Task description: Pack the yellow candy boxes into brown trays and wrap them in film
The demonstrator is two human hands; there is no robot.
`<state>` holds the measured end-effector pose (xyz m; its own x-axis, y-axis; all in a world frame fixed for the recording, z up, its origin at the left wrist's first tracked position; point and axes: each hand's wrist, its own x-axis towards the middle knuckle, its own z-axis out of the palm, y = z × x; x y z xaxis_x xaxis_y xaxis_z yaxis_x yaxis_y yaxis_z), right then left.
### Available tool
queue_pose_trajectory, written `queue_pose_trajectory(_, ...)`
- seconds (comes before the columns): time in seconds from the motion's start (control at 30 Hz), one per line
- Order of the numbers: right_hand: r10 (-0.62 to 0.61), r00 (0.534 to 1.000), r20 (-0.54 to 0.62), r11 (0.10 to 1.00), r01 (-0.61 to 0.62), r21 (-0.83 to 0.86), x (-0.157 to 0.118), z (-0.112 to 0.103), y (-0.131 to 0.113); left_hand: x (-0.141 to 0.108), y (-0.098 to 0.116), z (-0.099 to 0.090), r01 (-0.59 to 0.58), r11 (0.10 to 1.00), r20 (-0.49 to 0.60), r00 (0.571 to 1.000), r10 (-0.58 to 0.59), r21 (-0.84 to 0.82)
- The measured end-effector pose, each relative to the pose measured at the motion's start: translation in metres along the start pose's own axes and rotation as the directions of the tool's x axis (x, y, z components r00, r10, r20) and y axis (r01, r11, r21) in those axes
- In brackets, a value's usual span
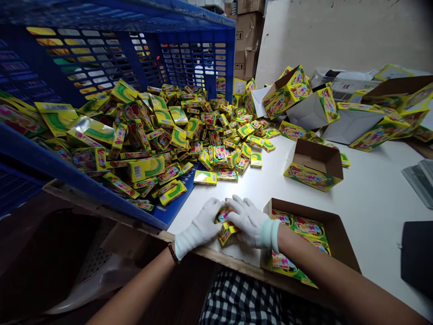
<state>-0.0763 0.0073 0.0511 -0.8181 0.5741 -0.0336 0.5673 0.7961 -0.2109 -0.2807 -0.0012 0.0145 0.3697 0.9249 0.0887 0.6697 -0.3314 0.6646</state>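
Observation:
My left hand (pixel 207 222), in a white glove, grips the left side of a few small yellow-green printed boxes (pixel 226 229) near the table's front edge. From the other side my right hand (pixel 248 220), gloved too, curls its fingers over the same boxes and partly hides them. Close by on the right, an open carton (pixel 338 239) holds several such boxes lying flat with their colourful lettering up; my right forearm covers part of it. Ahead of my hands, loose small boxes (pixel 219 155) lie in a heap on the white table.
A blue plastic crate (pixel 199 34) lies on its side at the left, small boxes spilling from it. An open carton (pixel 313 167) stands at centre right, with more cartons (pixel 287 92) piled behind. A dark object (pixel 416 253) sits at the right edge.

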Motion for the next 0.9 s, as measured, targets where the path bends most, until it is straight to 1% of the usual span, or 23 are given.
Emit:
queue_pose_trajectory(0.03,-0.004,0.999,0.038,1.000,0.004,0.008,0.002,-0.001,0.001,0.000,0.001,0.001,-0.044,0.996,0.021,0.999,0.046,-0.076)
queue_pose_trajectory(0.07,-0.001,0.997,0.077,1.000,0.000,0.014,0.004,-0.001,0.001,0.000,0.001,0.002,-0.054,0.990,0.047,0.997,0.061,-0.127)
queue_pose_trajectory(0.1,0.010,0.994,0.108,1.000,-0.011,0.014,0.005,-0.001,0.001,0.000,0.001,0.001,-0.035,0.986,0.069,0.997,0.047,-0.166)
queue_pose_trajectory(0.17,0.034,0.991,0.129,0.999,-0.034,-0.003,0.005,0.000,0.000,0.002,0.000,0.000,0.056,0.973,0.089,0.995,-0.036,-0.224)
queue_pose_trajectory(0.27,0.045,0.994,0.100,0.999,-0.046,0.012,0.000,0.004,-0.002,0.004,-0.004,0.001,0.183,0.934,0.119,0.981,-0.153,-0.305)
queue_pose_trajectory(0.33,0.070,0.997,0.038,0.991,-0.074,0.112,-0.006,0.005,-0.005,0.005,-0.006,0.003,0.215,0.912,0.134,0.975,-0.178,-0.348)
queue_pose_trajectory(0.37,0.124,0.992,-0.011,0.973,-0.120,0.199,-0.009,0.003,-0.006,0.006,-0.006,0.005,0.229,0.901,0.134,0.972,-0.192,-0.368)
queue_pose_trajectory(0.4,0.213,0.975,-0.062,0.932,-0.184,0.311,-0.012,0.001,-0.007,0.006,-0.005,0.007,0.244,0.881,0.121,0.970,-0.212,-0.405)
queue_pose_trajectory(0.43,0.323,0.941,-0.099,0.862,-0.249,0.442,-0.015,-0.003,-0.008,0.006,-0.003,0.009,0.252,0.849,0.099,0.967,-0.233,-0.465)
queue_pose_trajectory(0.47,0.436,0.894,-0.102,0.760,-0.305,0.574,-0.017,-0.008,-0.009,0.005,0.000,0.010,0.248,0.801,0.075,0.966,-0.248,-0.545)
queue_pose_trajectory(0.5,0.530,0.845,-0.072,0.640,-0.343,0.688,-0.018,-0.012,-0.010,0.004,0.003,0.011,0.232,0.745,0.056,0.966,-0.253,-0.625)
queue_pose_trajectory(0.53,0.596,0.803,-0.026,0.522,-0.362,0.773,-0.019,-0.017,-0.010,0.004,0.007,0.012,0.206,0.698,0.040,0.968,-0.246,-0.685)
queue_pose_trajectory(0.57,0.630,0.776,0.019,0.425,-0.366,0.828,-0.019,-0.021,-0.009,0.003,0.010,0.012,0.175,0.690,0.025,0.975,-0.222,-0.702)
queue_pose_trajectory(0.6,0.649,0.759,0.051,0.357,-0.363,0.861,-0.018,-0.024,-0.008,0.004,0.012,0.011,0.148,0.723,0.018,0.983,-0.185,-0.675)
queue_pose_trajectory(0.63,0.663,0.745,0.068,0.320,-0.365,0.874,-0.017,-0.026,-0.006,0.005,0.012,0.008,0.126,0.777,0.023,0.990,-0.143,-0.617)
queue_pose_trajectory(0.67,0.679,0.731,0.069,0.319,-0.379,0.869,-0.016,-0.027,-0.003,0.008,0.010,0.004,0.100,0.849,0.014,0.994,-0.108,-0.519)
queue_pose_trajectory(0.7,0.690,0.721,0.061,0.349,-0.406,0.845,-0.015,-0.027,-0.001,0.012,0.005,-0.002,0.072,0.916,-0.017,0.996,-0.086,-0.394)
queue_pose_trajectory(0.73,0.685,0.726,0.053,0.407,-0.443,0.799,-0.014,-0.026,0.001,0.017,-0.002,-0.009,0.051,0.963,-0.068,0.995,-0.072,-0.264)
queue_pose_trajectory(0.77,0.658,0.751,0.045,0.490,-0.474,0.731,-0.012,-0.024,0.001,0.024,-0.010,-0.017,0.043,0.988,-0.130,0.990,-0.062,-0.145)
queue_pose_trajectory(0.8,0.611,0.790,0.037,0.588,-0.485,0.647,-0.010,-0.022,0.001,0.033,-0.020,-0.025,0.049,0.998,-0.194,0.979,-0.055,-0.038)
queue_pose_trajectory(0.83,0.542,0.839,0.032,0.690,-0.467,0.552,-0.007,-0.018,-0.001,0.041,-0.030,-0.033,0.064,0.996,-0.245,0.968,-0.047,0.064)
queue_pose_trajectory(0.87,0.460,0.888,0.030,0.783,-0.421,0.458,-0.004,-0.013,-0.004,0.050,-0.039,-0.039,0.085,0.987,-0.272,0.961,-0.045,0.137)
queue_pose_trajectory(0.9,0.379,0.925,0.036,0.854,-0.364,0.371,-0.001,-0.008,-0.007,0.059,-0.047,-0.044,0.105,0.979,-0.274,0.960,-0.055,0.173)
